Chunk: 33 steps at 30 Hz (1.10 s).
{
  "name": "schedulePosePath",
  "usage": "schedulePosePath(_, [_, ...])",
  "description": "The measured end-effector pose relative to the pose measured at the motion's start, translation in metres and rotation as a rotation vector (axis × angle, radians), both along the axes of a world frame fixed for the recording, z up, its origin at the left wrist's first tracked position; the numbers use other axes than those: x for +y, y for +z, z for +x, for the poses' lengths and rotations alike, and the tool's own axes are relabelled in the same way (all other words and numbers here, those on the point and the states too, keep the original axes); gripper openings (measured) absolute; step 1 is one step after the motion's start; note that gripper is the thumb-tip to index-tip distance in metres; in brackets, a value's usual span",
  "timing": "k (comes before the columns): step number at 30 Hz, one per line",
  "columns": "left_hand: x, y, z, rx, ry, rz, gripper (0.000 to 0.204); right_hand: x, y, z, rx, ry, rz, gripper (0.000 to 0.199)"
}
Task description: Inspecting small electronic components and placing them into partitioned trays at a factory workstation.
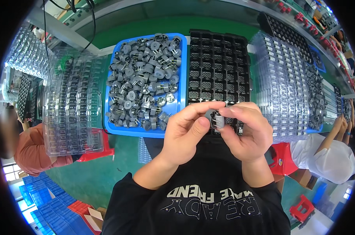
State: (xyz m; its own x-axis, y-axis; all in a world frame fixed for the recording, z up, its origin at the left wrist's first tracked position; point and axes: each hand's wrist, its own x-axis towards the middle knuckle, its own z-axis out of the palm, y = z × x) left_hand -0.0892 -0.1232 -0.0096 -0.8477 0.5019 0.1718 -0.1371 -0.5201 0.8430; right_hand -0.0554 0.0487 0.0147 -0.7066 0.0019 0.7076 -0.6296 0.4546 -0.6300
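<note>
Two hands at work in my remote head view: left hand (185, 133) and right hand (248, 131), thumbs and index fingers pinched on one small grey part (220, 122) with metal prongs, held between the fingertips. Just beyond the fingers I log a black compartment tray (218, 64); to their left, a blue bin (183, 58) of similar parts (146, 74); to their right, stacked clear trays (283, 86).

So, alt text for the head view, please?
A left hand and right hand pinch a small grey part near a black compartment tray. Left of that, a blue bin holds many similar parts; clear plastic trays flank both.
</note>
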Motion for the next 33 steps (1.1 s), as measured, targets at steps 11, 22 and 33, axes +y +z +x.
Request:
schedulePosePath(11, [0.001, 0.006, 0.006, -0.018, -0.021, 0.083, 0.040, -0.006, -0.008, 0.005, 0.054, 0.022, -0.160, 0.033])
schedulePosePath(22, [-0.004, 0.005, 0.003, 0.014, -0.030, 0.023, 0.039, -0.005, -0.012, 0.002, 0.013, 0.071, -0.165, 0.025])
schedulePosePath(33, [-0.007, -0.012, 0.016, -0.060, -0.023, -0.120, 0.034, -0.003, -0.020, 0.020, -0.120, -0.041, -0.057, 0.020])
